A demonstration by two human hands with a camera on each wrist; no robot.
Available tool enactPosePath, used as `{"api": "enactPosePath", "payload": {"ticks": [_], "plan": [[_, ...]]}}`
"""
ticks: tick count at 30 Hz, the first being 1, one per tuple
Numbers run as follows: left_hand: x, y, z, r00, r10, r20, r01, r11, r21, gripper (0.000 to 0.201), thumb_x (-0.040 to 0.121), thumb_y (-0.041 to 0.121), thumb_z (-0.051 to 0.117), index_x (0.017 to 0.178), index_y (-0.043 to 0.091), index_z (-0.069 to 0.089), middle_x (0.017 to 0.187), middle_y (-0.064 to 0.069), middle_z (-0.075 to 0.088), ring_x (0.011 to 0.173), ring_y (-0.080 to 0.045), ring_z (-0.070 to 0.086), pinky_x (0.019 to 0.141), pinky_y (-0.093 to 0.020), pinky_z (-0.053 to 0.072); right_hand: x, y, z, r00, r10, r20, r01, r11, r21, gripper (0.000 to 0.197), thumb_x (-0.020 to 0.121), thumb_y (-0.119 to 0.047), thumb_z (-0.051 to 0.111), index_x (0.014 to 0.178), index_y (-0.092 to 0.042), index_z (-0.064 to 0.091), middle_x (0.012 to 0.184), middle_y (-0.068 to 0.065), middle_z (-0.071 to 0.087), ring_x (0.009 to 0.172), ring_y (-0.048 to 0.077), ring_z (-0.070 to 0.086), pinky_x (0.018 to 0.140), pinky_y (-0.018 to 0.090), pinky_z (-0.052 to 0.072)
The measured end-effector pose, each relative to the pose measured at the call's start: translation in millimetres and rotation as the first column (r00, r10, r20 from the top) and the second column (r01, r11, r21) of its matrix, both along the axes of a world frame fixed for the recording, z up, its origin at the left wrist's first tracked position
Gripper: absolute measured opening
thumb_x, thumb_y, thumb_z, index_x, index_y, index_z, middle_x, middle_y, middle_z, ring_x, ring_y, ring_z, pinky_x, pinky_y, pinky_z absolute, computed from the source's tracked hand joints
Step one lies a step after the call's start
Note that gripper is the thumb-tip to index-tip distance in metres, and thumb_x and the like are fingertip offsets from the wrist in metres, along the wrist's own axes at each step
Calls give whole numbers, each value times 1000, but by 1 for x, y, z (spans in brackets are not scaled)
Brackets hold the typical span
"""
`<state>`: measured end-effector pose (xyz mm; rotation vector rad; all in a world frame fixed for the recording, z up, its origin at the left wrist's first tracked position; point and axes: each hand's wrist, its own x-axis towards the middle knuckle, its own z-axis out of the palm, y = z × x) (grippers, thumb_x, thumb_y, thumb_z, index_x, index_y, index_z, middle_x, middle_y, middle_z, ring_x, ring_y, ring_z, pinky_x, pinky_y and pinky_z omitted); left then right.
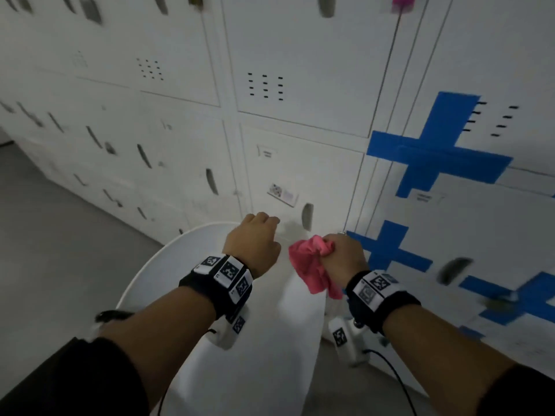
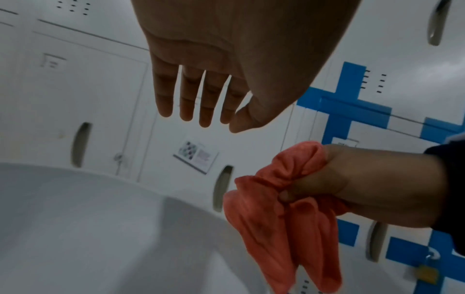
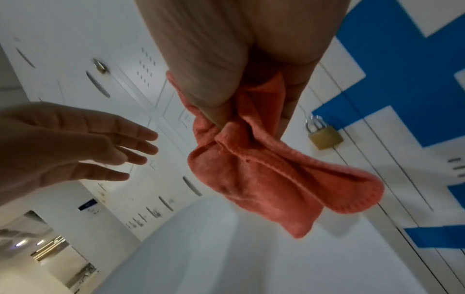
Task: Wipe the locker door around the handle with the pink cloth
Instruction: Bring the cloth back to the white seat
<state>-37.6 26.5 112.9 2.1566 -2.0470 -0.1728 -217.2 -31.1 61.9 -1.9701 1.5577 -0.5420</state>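
The pink cloth [image 1: 310, 265] hangs bunched from my right hand [image 1: 341, 255], whose fingers grip its upper folds; the right wrist view shows the cloth [image 3: 271, 179] dangling below the fist. My left hand [image 1: 255, 240] hovers just left of it, empty, with fingers straight and slightly spread [image 2: 191, 99]. Both hands are a short way in front of a white locker door [image 1: 288, 172]. Its recessed grey handle [image 1: 307, 216] sits just beyond and between the hands. A small QR label [image 1: 282, 193] is stuck to the door left of the handle.
A white round table [image 1: 168, 262] lies under my forearms, close to the lockers. Blue tape crosses [image 1: 435, 151] mark the doors on the right. A brass padlock [image 3: 324, 137] hangs on a locker right of the cloth. Grey floor [image 1: 45, 235] opens to the left.
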Motion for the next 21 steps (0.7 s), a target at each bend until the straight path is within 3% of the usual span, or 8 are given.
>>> {"api": "enactPosePath", "payload": {"ticks": [3, 7, 9, 11, 14, 17, 19, 21], "plan": [[22, 13, -21, 999, 47, -2, -47, 996, 70, 54, 87, 22, 47, 141, 19, 39, 141, -1, 46, 128, -23, 39, 94, -41, 45, 26, -4, -30, 999, 16, -41, -16, 1000, -4, 20, 78, -6, 55, 66, -20, 62, 74, 4, 67, 64, 18, 62, 50, 17, 38], [45, 29, -46, 995, 99, 5, -99, 986, 133, 55, 88, 22, 46, 142, 19, 36, 141, -1, 46, 129, -23, 38, 93, -40, 46, 45, 6, -60, 994, 93, -48, -91, 995, 37, 7, 75, -17, 66, 81, -19, 69, 81, 3, 62, 69, 17, 57, 63, 20, 41], [53, 35, -56, 993, 116, 2, -115, 981, 155, 55, 89, 22, 46, 143, 19, 36, 142, 0, 46, 129, -22, 38, 92, -39, 46, 48, 12, -70, 985, 171, -29, -167, 981, 99, 17, 67, -20, 74, 81, -25, 65, 78, -5, 63, 70, 16, 61, 61, 18, 45], [57, 39, -63, 992, 128, -3, -125, 977, 173, 55, 89, 23, 45, 143, 20, 35, 142, 0, 45, 130, -21, 38, 92, -39, 45, 51, 18, -78, 976, 214, -32, -206, 965, 162, 37, 63, -21, 82, 97, -24, 67, 90, -8, 66, 82, 14, 63, 74, 20, 50], [59, 41, -66, 993, 121, -2, -119, 978, 174, 55, 89, 23, 45, 143, 20, 35, 142, 1, 45, 130, -21, 38, 92, -39, 45, 51, 25, -78, 974, 218, -66, -205, 964, 167, 50, 69, -20, 82, 116, -19, 66, 110, 2, 66, 100, 20, 62, 89, 27, 50], [56, 37, -61, 995, 101, 2, -100, 981, 168, 56, 89, 23, 45, 143, 20, 34, 142, 0, 46, 129, -21, 39, 91, -39, 45, 45, 28, -72, 967, 247, -53, -231, 948, 219, 55, 67, -19, 80, 119, -27, 62, 115, 0, 63, 102, 20, 61, 91, 31, 51], [51, 31, -53, 997, 72, 1, -72, 988, 135, 56, 89, 23, 45, 143, 20, 34, 142, 0, 46, 129, -22, 38, 91, -38, 45, 40, 30, -62, 954, 294, -62, -272, 933, 237, 61, 66, -26, 81, 122, -33, 57, 115, -5, 61, 101, 17, 60, 87, 28, 51], [43, 25, -41, 999, 33, -12, -32, 996, 79, 56, 88, 23, 46, 143, 19, 35, 142, -1, 46, 130, -22, 38, 92, -39, 45, 35, 33, -48, 943, 328, -49, -310, 924, 223, 67, 66, -36, 82, 126, -30, 53, 113, -6, 63, 100, 14, 61, 85, 26, 52]]}}
